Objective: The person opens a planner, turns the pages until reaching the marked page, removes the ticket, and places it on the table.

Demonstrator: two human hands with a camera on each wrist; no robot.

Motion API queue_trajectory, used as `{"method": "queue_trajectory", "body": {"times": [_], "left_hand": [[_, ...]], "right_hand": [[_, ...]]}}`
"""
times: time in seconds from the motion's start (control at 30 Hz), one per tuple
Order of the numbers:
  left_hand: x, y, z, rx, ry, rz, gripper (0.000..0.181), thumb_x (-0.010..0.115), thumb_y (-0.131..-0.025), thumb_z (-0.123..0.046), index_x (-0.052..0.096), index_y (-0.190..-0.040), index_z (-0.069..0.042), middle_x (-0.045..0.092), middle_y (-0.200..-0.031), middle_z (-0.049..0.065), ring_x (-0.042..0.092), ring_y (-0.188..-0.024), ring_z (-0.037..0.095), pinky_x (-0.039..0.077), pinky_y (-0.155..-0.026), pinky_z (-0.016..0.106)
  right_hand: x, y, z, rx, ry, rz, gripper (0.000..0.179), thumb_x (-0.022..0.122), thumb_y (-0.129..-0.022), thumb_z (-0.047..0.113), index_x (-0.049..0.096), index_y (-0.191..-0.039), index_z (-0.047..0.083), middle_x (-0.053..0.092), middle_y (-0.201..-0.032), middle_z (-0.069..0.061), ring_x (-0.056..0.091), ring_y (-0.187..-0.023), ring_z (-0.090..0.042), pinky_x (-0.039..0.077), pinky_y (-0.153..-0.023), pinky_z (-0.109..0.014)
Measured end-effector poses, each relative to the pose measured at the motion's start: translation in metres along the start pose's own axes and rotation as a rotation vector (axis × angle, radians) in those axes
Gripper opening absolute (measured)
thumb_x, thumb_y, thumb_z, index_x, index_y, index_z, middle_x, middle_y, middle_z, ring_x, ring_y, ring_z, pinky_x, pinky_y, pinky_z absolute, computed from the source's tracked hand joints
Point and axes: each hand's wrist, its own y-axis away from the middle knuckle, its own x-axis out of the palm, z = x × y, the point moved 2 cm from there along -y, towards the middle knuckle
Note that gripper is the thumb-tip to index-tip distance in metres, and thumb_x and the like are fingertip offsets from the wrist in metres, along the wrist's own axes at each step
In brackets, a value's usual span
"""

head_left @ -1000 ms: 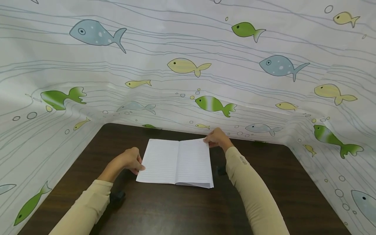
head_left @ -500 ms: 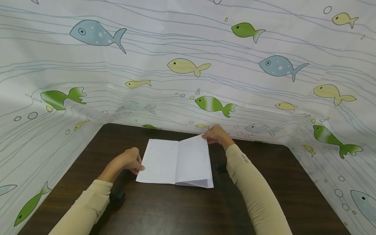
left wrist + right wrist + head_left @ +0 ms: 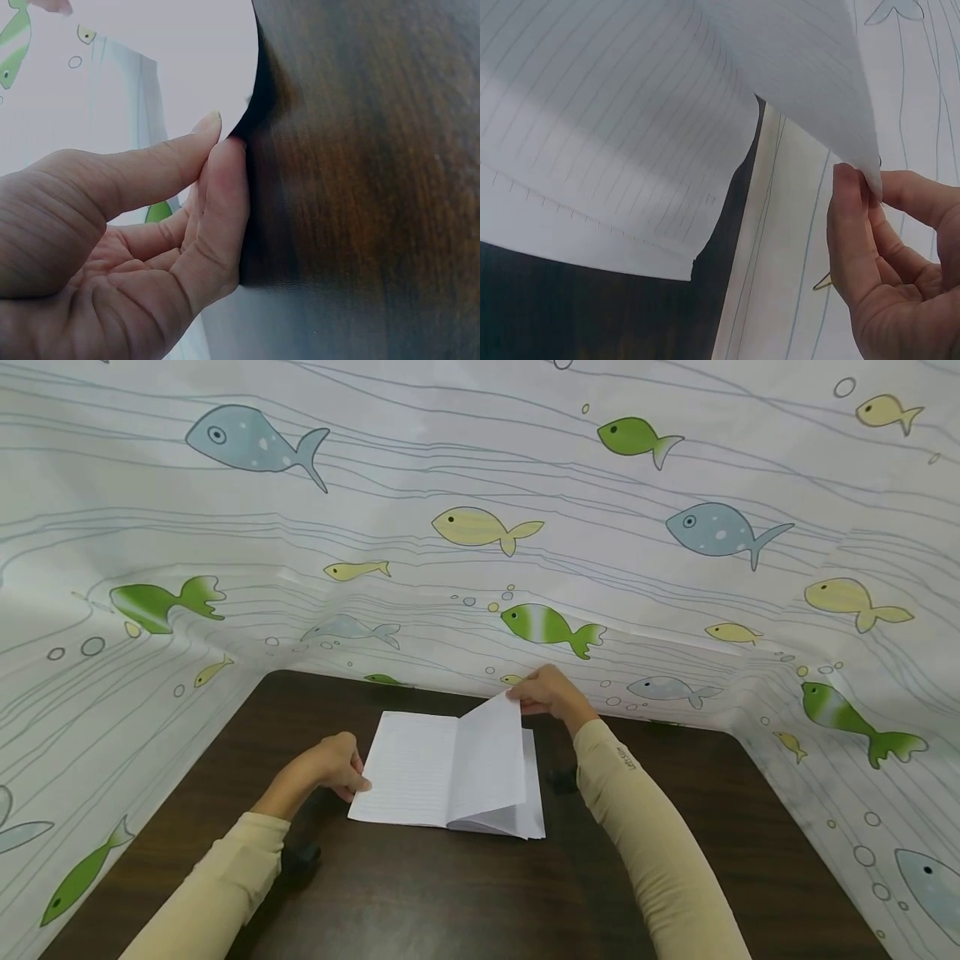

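An open notebook with white ruled pages (image 3: pixel 412 768) lies on the dark wooden table. My left hand (image 3: pixel 337 767) pinches its left edge between thumb and fingers; in the left wrist view the thumb (image 3: pixel 169 169) presses on top of the paper. At the far side, my right hand (image 3: pixel 549 693) pinches the upper outer corner of a lifted page (image 3: pixel 491 756), which stands raised and slants toward the spine. Beneath it show the right-hand pages (image 3: pixel 534 785). In the right wrist view the raised page (image 3: pixel 810 75) comes to a point between thumb and fingertips, above the ruled sheet (image 3: pixel 615 150).
A white sheet printed with fish (image 3: pixel 480 460) rises behind the table and along both its sides. The table (image 3: pixel 420 902) extends in front of the notebook. Dark straps or devices (image 3: pixel 300 862) sit under both wrists.
My right hand has lifted the page's corner up and to the left, uncovering the pages beneath. The left hand keeps its pinch on the left edge. The head view has shifted slightly.
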Motion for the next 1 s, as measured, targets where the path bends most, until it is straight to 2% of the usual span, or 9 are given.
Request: {"method": "queue_trajectory", "body": {"times": [0.17, 0.4, 0.63, 0.8, 1.0], "left_hand": [[0.001, -0.002, 0.001, -0.006, 0.014, 0.0, 0.026, 0.083, -0.09, 0.002, 0.059, -0.094, 0.008, 0.063, -0.089, 0.019, 0.078, -0.069, 0.023, 0.068, -0.073, 0.039], [0.001, -0.003, 0.001, 0.012, 0.015, 0.006, 0.024, 0.081, -0.091, 0.004, 0.059, -0.096, 0.01, 0.066, -0.09, 0.021, 0.078, -0.069, 0.021, 0.067, -0.07, 0.036], [0.003, -0.002, 0.002, 0.014, 0.023, 0.004, 0.023, 0.081, -0.091, 0.004, 0.059, -0.095, 0.009, 0.065, -0.09, 0.02, 0.078, -0.068, 0.022, 0.067, -0.068, 0.035], [0.002, -0.001, 0.001, 0.02, 0.029, 0.002, 0.024, 0.081, -0.091, 0.004, 0.058, -0.095, 0.009, 0.064, -0.09, 0.021, 0.078, -0.068, 0.022, 0.067, -0.069, 0.035], [0.001, 0.0, 0.0, 0.016, 0.033, 0.006, 0.024, 0.081, -0.091, 0.004, 0.057, -0.095, 0.009, 0.064, -0.09, 0.02, 0.079, -0.07, 0.024, 0.068, -0.07, 0.037]], "right_hand": [[0.005, 0.004, 0.008, -0.024, -0.011, -0.005, 0.04, 0.075, -0.098, 0.007, 0.065, -0.131, -0.013, 0.072, -0.123, -0.02, 0.075, -0.092, -0.022, 0.065, -0.094, -0.04], [0.017, 0.003, 0.013, -0.062, -0.081, 0.016, 0.039, 0.071, -0.1, 0.007, 0.065, -0.132, -0.014, 0.069, -0.134, -0.028, 0.078, -0.106, -0.033, 0.066, -0.09, -0.038], [0.028, 0.004, 0.018, -0.073, -0.057, 0.022, 0.041, 0.074, -0.1, 0.014, 0.066, -0.132, -0.01, 0.068, -0.137, -0.025, 0.077, -0.112, -0.035, 0.065, -0.094, -0.039], [0.035, 0.006, 0.025, -0.074, -0.067, 0.045, 0.048, 0.076, -0.099, 0.018, 0.062, -0.137, -0.008, 0.066, -0.139, -0.023, 0.076, -0.117, -0.037, 0.064, -0.097, -0.041], [0.045, 0.007, 0.031, -0.075, -0.109, 0.087, 0.049, 0.074, -0.101, 0.012, 0.059, -0.142, -0.009, 0.068, -0.139, -0.026, 0.077, -0.116, -0.04, 0.065, -0.093, -0.041]]}}
